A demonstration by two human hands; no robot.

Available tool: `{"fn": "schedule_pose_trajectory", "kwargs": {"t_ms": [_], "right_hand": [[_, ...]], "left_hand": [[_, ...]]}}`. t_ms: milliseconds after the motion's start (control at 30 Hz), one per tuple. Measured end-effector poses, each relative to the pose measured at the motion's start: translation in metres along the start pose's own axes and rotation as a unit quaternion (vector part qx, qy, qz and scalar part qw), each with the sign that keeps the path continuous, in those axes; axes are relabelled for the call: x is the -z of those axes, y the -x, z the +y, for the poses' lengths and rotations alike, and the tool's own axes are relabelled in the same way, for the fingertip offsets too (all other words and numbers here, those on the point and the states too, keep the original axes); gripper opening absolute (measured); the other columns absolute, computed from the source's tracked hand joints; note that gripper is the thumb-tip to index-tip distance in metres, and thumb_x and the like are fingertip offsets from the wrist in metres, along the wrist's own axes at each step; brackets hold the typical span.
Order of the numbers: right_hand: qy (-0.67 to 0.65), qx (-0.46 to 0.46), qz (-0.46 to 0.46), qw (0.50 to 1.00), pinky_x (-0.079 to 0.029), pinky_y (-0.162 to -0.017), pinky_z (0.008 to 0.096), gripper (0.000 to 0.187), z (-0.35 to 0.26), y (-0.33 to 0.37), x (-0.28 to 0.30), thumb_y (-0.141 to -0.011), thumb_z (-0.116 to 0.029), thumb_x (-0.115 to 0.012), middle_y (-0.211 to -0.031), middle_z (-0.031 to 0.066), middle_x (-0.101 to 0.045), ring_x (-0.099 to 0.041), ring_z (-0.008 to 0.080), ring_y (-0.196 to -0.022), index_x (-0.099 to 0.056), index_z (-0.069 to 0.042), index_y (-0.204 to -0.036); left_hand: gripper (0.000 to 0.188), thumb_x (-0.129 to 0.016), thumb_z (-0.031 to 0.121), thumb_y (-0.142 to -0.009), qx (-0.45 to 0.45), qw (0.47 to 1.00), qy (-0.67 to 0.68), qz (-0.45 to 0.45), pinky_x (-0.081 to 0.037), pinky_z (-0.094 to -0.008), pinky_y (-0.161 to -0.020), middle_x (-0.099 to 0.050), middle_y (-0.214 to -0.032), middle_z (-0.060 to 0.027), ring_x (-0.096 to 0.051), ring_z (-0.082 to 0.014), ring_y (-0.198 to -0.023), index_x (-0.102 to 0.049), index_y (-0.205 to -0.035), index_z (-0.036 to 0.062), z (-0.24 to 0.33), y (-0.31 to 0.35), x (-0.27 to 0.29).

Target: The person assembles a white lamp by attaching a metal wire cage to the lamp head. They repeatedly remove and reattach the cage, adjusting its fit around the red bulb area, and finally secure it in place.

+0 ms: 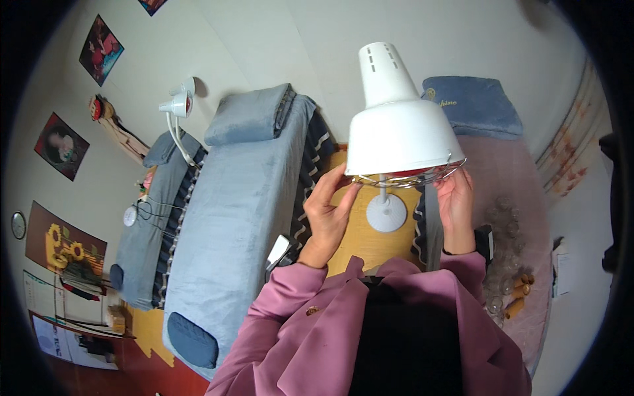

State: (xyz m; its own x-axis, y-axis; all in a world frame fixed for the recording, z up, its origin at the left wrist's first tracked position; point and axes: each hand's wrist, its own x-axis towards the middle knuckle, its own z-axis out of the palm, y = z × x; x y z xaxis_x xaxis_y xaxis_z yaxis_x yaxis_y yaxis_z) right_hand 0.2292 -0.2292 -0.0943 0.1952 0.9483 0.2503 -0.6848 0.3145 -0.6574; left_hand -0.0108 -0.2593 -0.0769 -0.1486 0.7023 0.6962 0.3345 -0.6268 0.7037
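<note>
Even bright indoor light, soft shadows, sharp centre, strong fisheye bending, black vignette at the rim

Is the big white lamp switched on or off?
Cannot tell. The white lamp points down, so only a red strip shows behind its wire guard; both hands hold the rim.

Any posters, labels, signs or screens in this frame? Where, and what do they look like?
Poster: upper left wall, rectangular, dark with red.
Portrait poster: left wall, dark.
Sunflower picture: lower left wall, yellow on brown.
Wall calendar: below it, white sheet.
Clock: far left, small, round.
Screens: none visible.
</note>
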Motion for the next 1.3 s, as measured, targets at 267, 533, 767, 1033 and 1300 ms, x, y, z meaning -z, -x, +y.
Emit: {"fn": "schedule_pose_trajectory", "kwargs": {"t_ms": [267, 533, 767, 1033, 1300], "right_hand": [[0.081, -0.006, 0.056, 0.995, -0.048, -0.083, 0.0329, 0.028, -0.005, -0.006, 0.009, -0.106, -0.028, -0.050, -0.112, 0.0047, -0.066, -0.061, 0.0154, -0.101, -0.061, -0.007, -0.119], [0.084, -0.025, 0.067, 0.994, -0.041, -0.114, 0.0510, 0.047, -0.007, -0.008, 0.000, -0.110, -0.030, -0.034, -0.150, 0.0104, -0.049, -0.050, 0.0275, -0.136, -0.042, -0.004, -0.148], [-0.067, -0.040, -0.142, 0.987, -0.041, -0.113, 0.0555, 0.052, -0.009, -0.020, 0.002, -0.106, -0.037, -0.039, -0.147, 0.0146, -0.050, -0.051, 0.0341, -0.134, -0.042, -0.003, -0.145], [0.123, 0.062, -0.022, 0.990, -0.054, -0.103, 0.0415, 0.034, 0.037, -0.065, -0.031, -0.096, 0.001, -0.055, -0.128, 0.0159, -0.058, -0.063, 0.0269, -0.117, -0.049, 0.004, -0.129], [0.073, -0.034, -0.092, 0.992, -0.055, -0.102, 0.0416, 0.029, 0.048, -0.092, -0.060, -0.103, -0.014, -0.056, -0.122, 0.0212, -0.066, -0.067, 0.0310, -0.113, -0.057, 0.006, -0.123]], "left_hand": [[0.044, -0.084, 0.001, -0.077, -0.126, 0.991, -0.040, 0.005, -0.056, -0.0292, -0.079, -0.071, -0.103, -0.0131, -0.069, -0.0209, -0.091, -0.068, -0.118, -0.0016, -0.005, -0.015, -0.008], [0.045, -0.080, 0.009, -0.085, 0.095, 0.976, 0.172, -0.090, -0.055, -0.0313, -0.075, -0.072, -0.092, -0.0120, -0.067, -0.0192, -0.080, -0.063, -0.125, -0.0025, -0.027, -0.014, -0.045], [0.032, -0.079, 0.010, -0.087, 0.145, 0.964, 0.205, -0.084, -0.051, -0.0240, -0.066, -0.069, -0.080, -0.0017, -0.059, -0.0070, -0.072, -0.068, -0.113, -0.0058, -0.044, -0.044, -0.053], [0.028, -0.071, 0.020, -0.096, 0.140, 0.958, 0.243, -0.065, -0.055, -0.0270, -0.074, -0.073, -0.087, -0.0112, -0.071, -0.0151, -0.080, -0.070, -0.103, -0.0073, -0.058, -0.096, -0.048], [0.039, -0.064, 0.029, -0.101, 0.131, 0.965, 0.221, -0.051, -0.059, -0.0300, -0.072, -0.073, -0.086, -0.0175, -0.075, -0.0224, -0.077, -0.066, -0.095, -0.0090, -0.058, -0.124, -0.045]]}}
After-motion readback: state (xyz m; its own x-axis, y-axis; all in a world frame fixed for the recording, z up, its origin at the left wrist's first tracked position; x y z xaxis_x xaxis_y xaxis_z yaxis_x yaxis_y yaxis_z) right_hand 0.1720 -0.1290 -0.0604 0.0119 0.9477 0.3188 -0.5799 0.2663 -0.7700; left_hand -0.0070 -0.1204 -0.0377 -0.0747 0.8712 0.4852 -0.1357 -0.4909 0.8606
